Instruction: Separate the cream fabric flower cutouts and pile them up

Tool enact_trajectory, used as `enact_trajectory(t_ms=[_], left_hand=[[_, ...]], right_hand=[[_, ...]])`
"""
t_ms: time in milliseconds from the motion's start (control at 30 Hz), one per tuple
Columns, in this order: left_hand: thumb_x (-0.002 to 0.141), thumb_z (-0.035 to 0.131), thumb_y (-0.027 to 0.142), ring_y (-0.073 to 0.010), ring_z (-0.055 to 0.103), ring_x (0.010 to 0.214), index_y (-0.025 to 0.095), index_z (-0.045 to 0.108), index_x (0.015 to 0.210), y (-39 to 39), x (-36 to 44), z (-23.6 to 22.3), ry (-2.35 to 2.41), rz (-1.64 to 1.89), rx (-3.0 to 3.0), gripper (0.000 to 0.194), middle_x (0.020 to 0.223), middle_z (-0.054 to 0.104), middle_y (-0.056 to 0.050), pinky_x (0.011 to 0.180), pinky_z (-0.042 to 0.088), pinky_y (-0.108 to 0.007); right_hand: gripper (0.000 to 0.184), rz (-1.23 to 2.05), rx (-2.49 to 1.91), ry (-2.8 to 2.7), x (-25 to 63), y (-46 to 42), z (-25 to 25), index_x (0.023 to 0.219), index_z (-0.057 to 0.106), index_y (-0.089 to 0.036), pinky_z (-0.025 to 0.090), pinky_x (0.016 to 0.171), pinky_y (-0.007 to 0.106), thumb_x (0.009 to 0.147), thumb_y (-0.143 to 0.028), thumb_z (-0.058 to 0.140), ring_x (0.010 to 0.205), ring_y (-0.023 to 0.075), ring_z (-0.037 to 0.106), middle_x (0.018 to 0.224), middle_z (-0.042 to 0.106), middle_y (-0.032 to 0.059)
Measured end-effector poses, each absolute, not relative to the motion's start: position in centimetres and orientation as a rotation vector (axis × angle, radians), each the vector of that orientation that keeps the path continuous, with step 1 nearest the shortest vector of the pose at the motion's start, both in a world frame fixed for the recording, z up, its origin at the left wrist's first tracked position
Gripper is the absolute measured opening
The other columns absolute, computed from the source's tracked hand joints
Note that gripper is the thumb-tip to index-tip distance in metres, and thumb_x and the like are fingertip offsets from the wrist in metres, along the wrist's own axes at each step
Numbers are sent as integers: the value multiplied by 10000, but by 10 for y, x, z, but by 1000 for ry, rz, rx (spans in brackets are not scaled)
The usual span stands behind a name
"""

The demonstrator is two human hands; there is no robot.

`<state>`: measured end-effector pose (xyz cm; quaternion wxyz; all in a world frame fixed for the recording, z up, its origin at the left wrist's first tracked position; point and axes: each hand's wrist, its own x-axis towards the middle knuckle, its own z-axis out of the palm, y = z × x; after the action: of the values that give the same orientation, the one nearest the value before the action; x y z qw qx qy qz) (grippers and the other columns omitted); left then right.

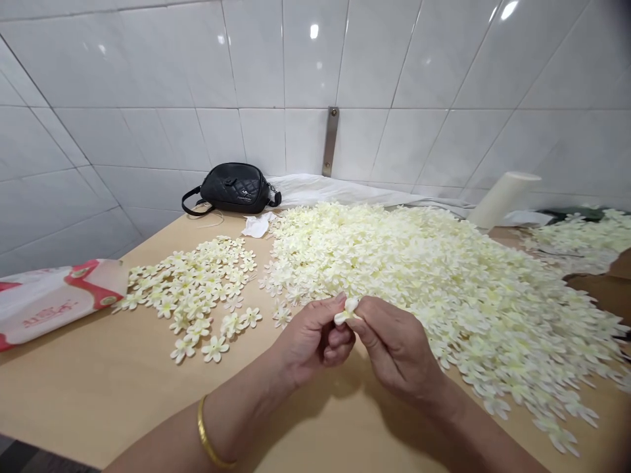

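Note:
My left hand (pixel 315 338) and my right hand (pixel 394 348) meet above the wooden table (pixel 113 394), both pinching one small cream fabric flower (pixel 346 310) between fingertips. A gold bangle (pixel 210 441) circles my left wrist. Just beyond my hands lies a large heap of the same cream flowers (pixel 419 269). To the left, a smaller flat spread of single flowers (pixel 197 289) lies on the table.
A black quilted bag (pixel 234 187) rests at the back by the tiled wall. A red-and-white plastic bag (pixel 54 299) lies at the left edge. A cream roll (pixel 503 197) and white cloth (pixel 335 190) sit behind the heap. More flowers (pixel 582 240) lie far right.

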<state>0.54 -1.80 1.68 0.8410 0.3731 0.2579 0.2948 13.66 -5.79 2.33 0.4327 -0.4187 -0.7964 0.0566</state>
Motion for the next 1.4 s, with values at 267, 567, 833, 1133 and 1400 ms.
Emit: enact_trajectory(t_ms=[267,567,833,1133,1400], left_hand=[[664,568,533,-57,411,393,134,488,579,-5,4,9,866,748,972,416,488,477,20,404,299,-192],[701,610,358,-58,459,435,141,497,642,-5,-3,9,746,850,1016,252,528,529,18,455,350,-186],[681,635,323,-80,511,482,123,540,660,-6,-2,8,665,808,1070,223,584,559,-4,483,408,-212],[683,557,206,-89,475,447,150,465,610,-13,4,10,906,877,1319,130,501,500,23,442,388,-215],[638,559,134,-49,414,413,148,453,539,-14,5,6,886,1092,1060,146,449,436,62,446,359,-182]], right_hand=[[217,-590,-1278,-2203,145,-44,7,952,570,-92,370,645,321,808,-74,409,727,198,478,768,576,99],[286,372,-1277,-1825,136,-50,8,1106,534,-164,448,721,295,868,-207,382,870,186,549,974,592,95],[173,918,-1203,-1525,136,-50,16,743,551,-167,424,643,248,835,-284,462,673,135,537,689,567,7],[183,321,-1379,-1677,126,-54,8,745,561,-149,417,555,255,814,-134,393,610,138,504,663,544,32],[411,-698,-1262,-2106,108,-53,-10,1086,508,59,457,689,417,726,16,313,865,270,486,893,544,221]])
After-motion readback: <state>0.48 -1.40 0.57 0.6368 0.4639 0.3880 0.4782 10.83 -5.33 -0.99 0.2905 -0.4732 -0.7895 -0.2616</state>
